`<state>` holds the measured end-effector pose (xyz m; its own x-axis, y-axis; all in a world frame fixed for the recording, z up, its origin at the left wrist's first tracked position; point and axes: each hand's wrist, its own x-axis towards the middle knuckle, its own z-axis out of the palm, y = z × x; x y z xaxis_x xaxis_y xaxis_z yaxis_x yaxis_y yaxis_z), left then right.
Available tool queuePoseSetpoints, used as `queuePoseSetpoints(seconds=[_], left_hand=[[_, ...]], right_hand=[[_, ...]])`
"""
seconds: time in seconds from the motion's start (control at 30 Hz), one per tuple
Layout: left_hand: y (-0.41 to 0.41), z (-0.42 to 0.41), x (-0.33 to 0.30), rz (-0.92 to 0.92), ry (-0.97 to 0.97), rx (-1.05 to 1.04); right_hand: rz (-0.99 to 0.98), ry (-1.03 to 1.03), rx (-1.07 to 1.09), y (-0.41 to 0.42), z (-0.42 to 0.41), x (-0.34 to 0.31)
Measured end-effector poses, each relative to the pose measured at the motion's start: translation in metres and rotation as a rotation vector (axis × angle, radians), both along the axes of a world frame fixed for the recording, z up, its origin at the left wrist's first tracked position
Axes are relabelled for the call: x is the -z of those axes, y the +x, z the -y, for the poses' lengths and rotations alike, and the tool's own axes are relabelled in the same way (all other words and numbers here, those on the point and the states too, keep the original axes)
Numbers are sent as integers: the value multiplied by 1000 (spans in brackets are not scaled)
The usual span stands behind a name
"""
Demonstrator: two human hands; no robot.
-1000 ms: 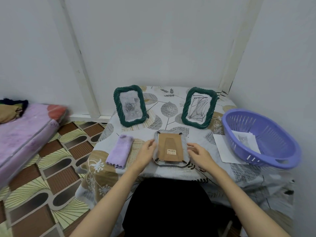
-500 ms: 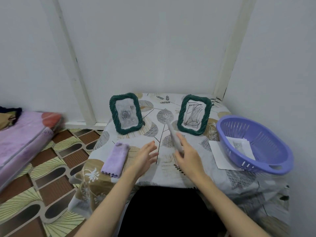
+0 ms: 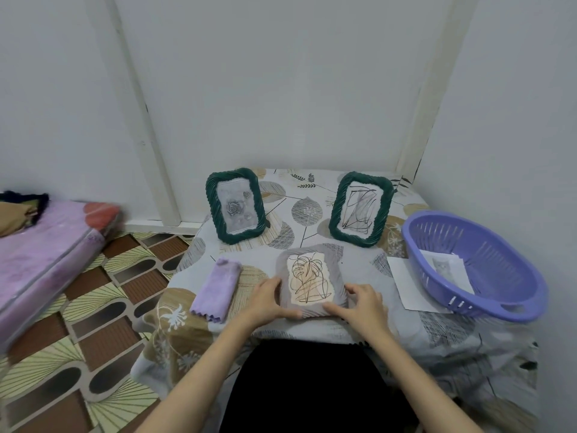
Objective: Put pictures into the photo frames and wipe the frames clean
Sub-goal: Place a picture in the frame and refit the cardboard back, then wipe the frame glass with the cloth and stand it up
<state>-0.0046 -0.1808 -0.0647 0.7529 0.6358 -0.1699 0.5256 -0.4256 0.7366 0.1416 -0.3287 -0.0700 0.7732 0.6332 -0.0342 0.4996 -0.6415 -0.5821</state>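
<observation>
A grey photo frame point(image 3: 310, 281) lies face up on the table's near edge, with a scribbled line drawing showing in it. My left hand point(image 3: 271, 300) grips its lower left side and my right hand point(image 3: 359, 303) grips its lower right side. Two green twisted-rim frames stand upright further back: the left green frame point(image 3: 234, 205) holds a grey rose picture, the right green frame point(image 3: 359, 208) holds a black scribble. A folded lilac cloth point(image 3: 217, 289) lies left of the grey frame, untouched.
A purple plastic basket point(image 3: 487, 270) sits at the table's right with a picture sheet inside; a white paper point(image 3: 406, 284) lies partly under it. The leaf-patterned tablecloth point(image 3: 306, 210) covers the table. A pink mattress point(image 3: 46, 254) lies on the patterned floor to the left. Walls close behind.
The grey frame lay back side up, was tipped up on edge by my right hand, and now lies face up with both hands on it.
</observation>
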Motion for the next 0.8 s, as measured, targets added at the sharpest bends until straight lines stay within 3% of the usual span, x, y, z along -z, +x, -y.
queuePoseSetpoints(seconds=[0.1,0.23,0.37,0.47,0.53,0.6,0.8], left_hand=[[0,-2,3,-105,92,63],[-1,-11,5,-132,218,105],[-18,-39,12,54,425,-213],[-37,-54,11,5,614,-420],[-47,-64,10,-128,554,-516],[-55,-72,7,-200,373,-568],[-54,-81,-13,-118,126,-342]], right_hand=[[178,-166,-50,-3,3,4],[244,-198,-80,-5,5,6],[242,-203,-77,-6,6,7],[232,-204,-68,-7,7,8],[228,-202,-66,-8,7,7],[234,-199,-64,-8,7,7],[202,-248,-76,-6,2,2]])
